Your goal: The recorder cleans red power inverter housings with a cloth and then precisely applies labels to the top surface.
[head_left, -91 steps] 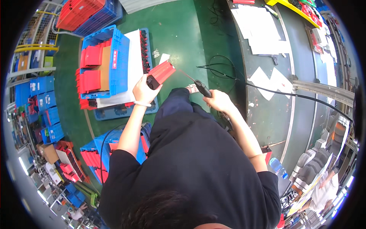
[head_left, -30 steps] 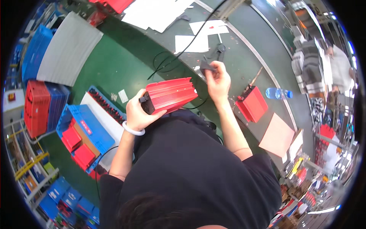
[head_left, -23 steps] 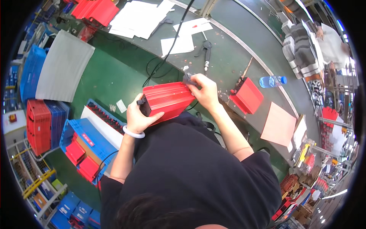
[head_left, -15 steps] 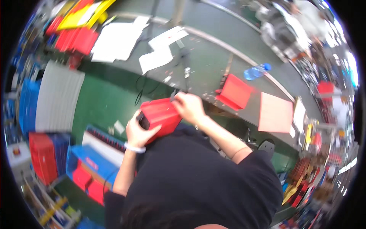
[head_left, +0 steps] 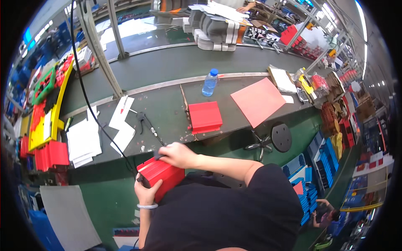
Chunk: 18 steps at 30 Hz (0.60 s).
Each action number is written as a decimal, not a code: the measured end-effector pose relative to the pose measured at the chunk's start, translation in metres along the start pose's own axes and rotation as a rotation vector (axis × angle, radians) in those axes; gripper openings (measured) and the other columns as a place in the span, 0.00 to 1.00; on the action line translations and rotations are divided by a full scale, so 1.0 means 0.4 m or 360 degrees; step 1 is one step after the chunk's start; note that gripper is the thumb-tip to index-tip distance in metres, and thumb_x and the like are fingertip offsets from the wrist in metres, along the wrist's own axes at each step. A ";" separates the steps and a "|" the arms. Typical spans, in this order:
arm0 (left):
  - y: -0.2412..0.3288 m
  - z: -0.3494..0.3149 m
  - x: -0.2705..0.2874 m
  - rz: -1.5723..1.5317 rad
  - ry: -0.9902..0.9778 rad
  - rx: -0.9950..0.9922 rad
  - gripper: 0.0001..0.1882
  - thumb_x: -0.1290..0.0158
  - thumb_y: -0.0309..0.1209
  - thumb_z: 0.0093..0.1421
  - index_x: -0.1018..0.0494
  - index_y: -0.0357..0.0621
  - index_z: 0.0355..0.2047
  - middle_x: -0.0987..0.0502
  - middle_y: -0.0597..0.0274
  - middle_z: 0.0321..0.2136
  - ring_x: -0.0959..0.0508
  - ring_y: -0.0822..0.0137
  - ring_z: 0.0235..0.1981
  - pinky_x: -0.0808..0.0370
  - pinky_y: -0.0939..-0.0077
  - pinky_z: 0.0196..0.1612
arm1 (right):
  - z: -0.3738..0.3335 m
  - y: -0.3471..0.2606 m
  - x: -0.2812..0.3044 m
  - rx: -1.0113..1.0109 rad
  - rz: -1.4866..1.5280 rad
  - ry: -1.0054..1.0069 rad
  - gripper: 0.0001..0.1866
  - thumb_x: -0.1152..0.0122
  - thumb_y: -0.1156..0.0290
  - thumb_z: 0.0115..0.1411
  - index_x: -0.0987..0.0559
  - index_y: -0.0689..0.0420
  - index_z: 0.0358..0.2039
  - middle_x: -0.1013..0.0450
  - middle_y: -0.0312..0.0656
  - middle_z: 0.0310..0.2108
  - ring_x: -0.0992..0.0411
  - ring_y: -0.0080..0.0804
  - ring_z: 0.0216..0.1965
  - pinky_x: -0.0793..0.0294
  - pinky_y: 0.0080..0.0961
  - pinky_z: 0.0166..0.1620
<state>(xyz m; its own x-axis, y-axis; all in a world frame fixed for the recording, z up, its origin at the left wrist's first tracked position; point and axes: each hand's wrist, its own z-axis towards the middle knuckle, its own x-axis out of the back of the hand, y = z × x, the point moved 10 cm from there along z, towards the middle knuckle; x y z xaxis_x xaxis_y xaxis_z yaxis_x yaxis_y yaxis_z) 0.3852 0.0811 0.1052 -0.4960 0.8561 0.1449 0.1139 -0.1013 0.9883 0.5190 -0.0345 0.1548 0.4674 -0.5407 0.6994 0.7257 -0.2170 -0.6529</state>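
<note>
A ribbed red box-shaped case (head_left: 164,179) is held close against my body, just off the near edge of the workbench. My left hand (head_left: 145,193) grips its left end, thumb over the front face, beside a dark part at that end. My right hand (head_left: 179,155) is closed on a small dark piece (head_left: 159,153) at the case's upper edge; what kind it is, I cannot make out. Past my right hand, a second red case (head_left: 204,117) lies on the bench. A black-handled tool (head_left: 147,124) lies near the dark piece.
White papers (head_left: 84,140) and a yellow rack (head_left: 48,121) are at the left. A blue-capped bottle (head_left: 210,83) stands behind the second case, with a pink sheet (head_left: 258,101) to its right. A round stool (head_left: 281,137) stands below. A black cable (head_left: 88,102) hangs across the left.
The head view has swung, bringing more of the far bench into sight. Both hands still hold the red case, and my right hand stays at its upper edge with the dark piece.
</note>
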 end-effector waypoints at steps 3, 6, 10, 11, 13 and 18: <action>-0.001 0.026 0.022 -0.0178 -0.0082 0.0018 0.32 0.32 0.23 0.39 0.32 0.34 0.46 0.26 0.59 0.41 0.26 0.67 0.43 0.30 0.73 0.51 | -0.063 0.197 -0.004 -0.0335 -0.0332 -0.0068 0.11 0.43 0.61 0.54 0.26 0.54 0.33 0.27 0.47 0.23 0.27 0.47 0.30 0.29 0.42 0.33; 0.028 0.057 0.047 -0.0385 -0.0125 0.0060 0.31 0.34 0.22 0.42 0.33 0.34 0.47 0.25 0.56 0.42 0.25 0.66 0.44 0.30 0.71 0.51 | -0.232 0.476 -0.083 -0.1164 -0.0443 -0.0705 0.14 0.48 0.61 0.53 0.24 0.55 0.36 0.25 0.53 0.34 0.27 0.48 0.41 0.30 0.44 0.45; -0.021 0.111 0.110 -0.0834 0.0154 0.0389 0.24 0.39 0.22 0.48 0.32 0.32 0.46 0.25 0.54 0.40 0.23 0.64 0.40 0.27 0.71 0.46 | -0.294 0.580 0.034 -0.1524 0.0769 0.0628 0.09 0.51 0.64 0.62 0.27 0.55 0.34 0.33 0.36 0.26 0.33 0.23 0.31 0.32 0.28 0.28; -0.015 0.126 0.109 -0.1028 0.0125 0.0439 0.23 0.42 0.25 0.52 0.34 0.31 0.47 0.25 0.54 0.41 0.24 0.63 0.40 0.27 0.70 0.45 | -0.284 0.518 0.044 -0.1745 0.1320 0.0889 0.08 0.50 0.64 0.63 0.28 0.55 0.35 0.28 0.37 0.30 0.30 0.26 0.30 0.31 0.24 0.30; -0.021 0.158 0.087 -0.1335 0.0021 0.0627 0.22 0.46 0.31 0.57 0.35 0.33 0.50 0.26 0.54 0.45 0.25 0.62 0.45 0.28 0.68 0.48 | -0.247 0.484 0.052 -0.1556 0.1931 0.1079 0.08 0.51 0.64 0.64 0.28 0.50 0.41 0.26 0.34 0.35 0.30 0.22 0.30 0.33 0.20 0.29; -0.020 0.238 0.068 -0.1674 -0.0206 0.0681 0.23 0.51 0.38 0.62 0.36 0.35 0.53 0.28 0.53 0.49 0.27 0.60 0.49 0.30 0.65 0.53 | -0.140 0.328 0.129 -0.1117 0.2221 0.1268 0.09 0.45 0.73 0.61 0.28 0.53 0.42 0.26 0.37 0.39 0.28 0.24 0.35 0.29 0.20 0.35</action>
<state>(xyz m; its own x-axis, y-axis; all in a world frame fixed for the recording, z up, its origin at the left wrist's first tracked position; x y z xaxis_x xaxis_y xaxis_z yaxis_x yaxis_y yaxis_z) 0.4528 0.1536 0.0967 -0.4295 0.4629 -0.7754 -0.0092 0.8563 0.5163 0.6101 -0.1364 0.0890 0.0002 -0.7962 -0.6050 -0.4042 0.5533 -0.7283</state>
